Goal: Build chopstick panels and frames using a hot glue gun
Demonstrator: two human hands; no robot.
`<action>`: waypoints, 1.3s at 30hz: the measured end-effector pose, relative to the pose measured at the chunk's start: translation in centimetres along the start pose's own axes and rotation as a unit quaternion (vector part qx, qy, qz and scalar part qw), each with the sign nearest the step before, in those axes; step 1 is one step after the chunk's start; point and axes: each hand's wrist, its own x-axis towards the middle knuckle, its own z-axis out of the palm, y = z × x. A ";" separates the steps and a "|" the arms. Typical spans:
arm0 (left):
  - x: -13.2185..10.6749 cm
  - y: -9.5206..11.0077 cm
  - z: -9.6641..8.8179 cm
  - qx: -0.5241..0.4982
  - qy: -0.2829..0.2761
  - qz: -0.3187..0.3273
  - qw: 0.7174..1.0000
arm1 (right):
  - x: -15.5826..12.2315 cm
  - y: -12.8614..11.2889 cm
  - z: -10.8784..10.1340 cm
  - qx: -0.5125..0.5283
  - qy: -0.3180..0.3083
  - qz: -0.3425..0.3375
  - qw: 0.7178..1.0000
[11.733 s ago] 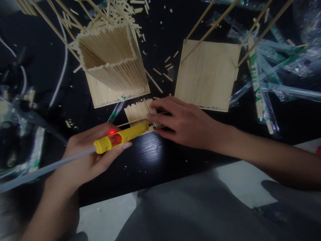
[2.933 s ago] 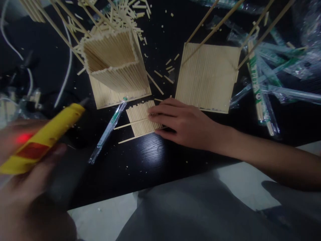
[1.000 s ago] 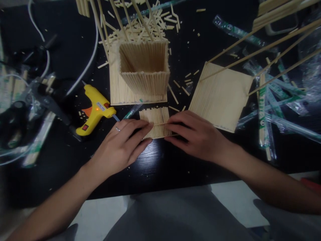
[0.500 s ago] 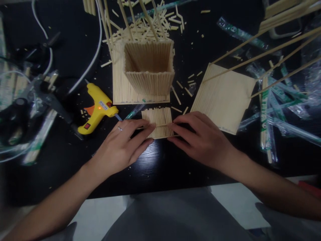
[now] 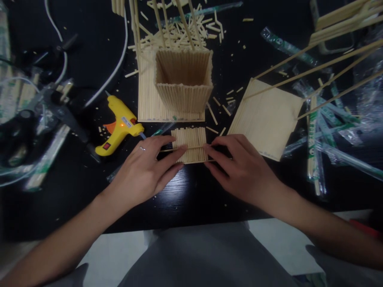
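Observation:
A small panel of short wooden sticks (image 5: pixel 190 136) lies flat on the dark table in front of me. Across it runs a thin wooden stick (image 5: pixel 196 148), its ends poking out past both sides. My left hand (image 5: pixel 146 167), with a ring on one finger, presses the stick's left part and the panel's left edge with closed fingertips. On the other side, my right hand (image 5: pixel 243 167) has its fingertips closed on the right part of the stick. A second stick shows along the panel's near edge, partly hidden by my fingers.
A yellow glue gun (image 5: pixel 121 123) with a lit orange light lies left. Beyond the panel stands a flared stick box (image 5: pixel 183 99) on a stick base (image 5: pixel 146 95). Another stick panel (image 5: pixel 269 115) with long rods is at right. Scissors (image 5: pixel 26 119), wrappers and stick scraps (image 5: pixel 179 38) surround these.
The camera view has shifted slightly, so the surroundings sit a little differently. My left index finger has lifted slightly and shows more of the stick; both hands stay at the panel.

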 end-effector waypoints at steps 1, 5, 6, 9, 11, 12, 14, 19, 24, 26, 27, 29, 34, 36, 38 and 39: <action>0.0 0.0 0.0 -0.002 0.000 0.002 1.000 | 0.0 0.0 0.0 0.001 -0.001 0.001 1.000; 0.1 0.0 0.0 -0.014 0.006 0.018 1.000 | 0.1 0.4 -0.1 0.020 -0.004 -0.011 1.000; 0.1 0.0 0.0 -0.017 0.007 0.021 1.000 | 0.1 0.6 -0.1 0.026 -0.006 -0.015 1.000; 0.2 -0.1 0.0 -0.022 0.008 0.025 0.999 | 0.2 0.9 -0.2 0.047 -0.011 -0.025 0.999; 0.2 -0.1 0.0 -0.022 0.005 0.024 0.999 | 0.2 1.1 -0.2 0.060 -0.014 -0.024 0.998; 0.2 -0.1 0.1 -0.021 0.004 0.023 1.000 | 0.2 1.1 -0.1 0.067 -0.016 -0.024 0.997; 0.2 0.0 0.1 -0.020 0.005 0.026 0.999 | 0.3 1.2 0.0 0.076 -0.014 -0.025 0.997; 0.3 0.1 0.1 -0.029 0.014 0.035 0.999 | 0.3 1.3 0.2 0.086 -0.008 -0.032 0.996; 0.4 0.2 0.1 -0.030 0.009 0.042 0.999 | 0.4 1.4 0.2 0.095 -0.011 -0.036 0.995; 0.5 0.3 0.1 -0.027 0.009 0.043 0.999 | 0.4 1.4 0.1 0.094 -0.012 -0.035 0.995; 0.5 0.3 0.1 -0.025 0.010 0.043 0.999 | 0.4 1.4 0.1 0.095 -0.011 -0.036 0.995; 0.5 0.3 0.1 -0.022 0.009 0.045 0.999 | 0.4 1.5 0.1 0.098 -0.007 -0.039 0.994; 0.5 0.3 0.1 -0.026 0.007 0.048 0.999 | 0.7 1.9 0.1 0.109 -0.013 -0.040 0.993; 0.5 0.3 0.1 -0.028 0.006 0.043 0.999 | 1.0 2.2 0.0 0.118 -0.016 -0.040 0.992; 0.5 0.3 0.2 -0.029 0.005 0.039 0.999 | 1.2 2.4 0.0 0.127 -0.018 -0.041 0.991; 0.5 0.3 0.2 -0.030 0.004 0.038 0.999 | 1.3 2.5 0.0 0.129 -0.019 -0.042 0.991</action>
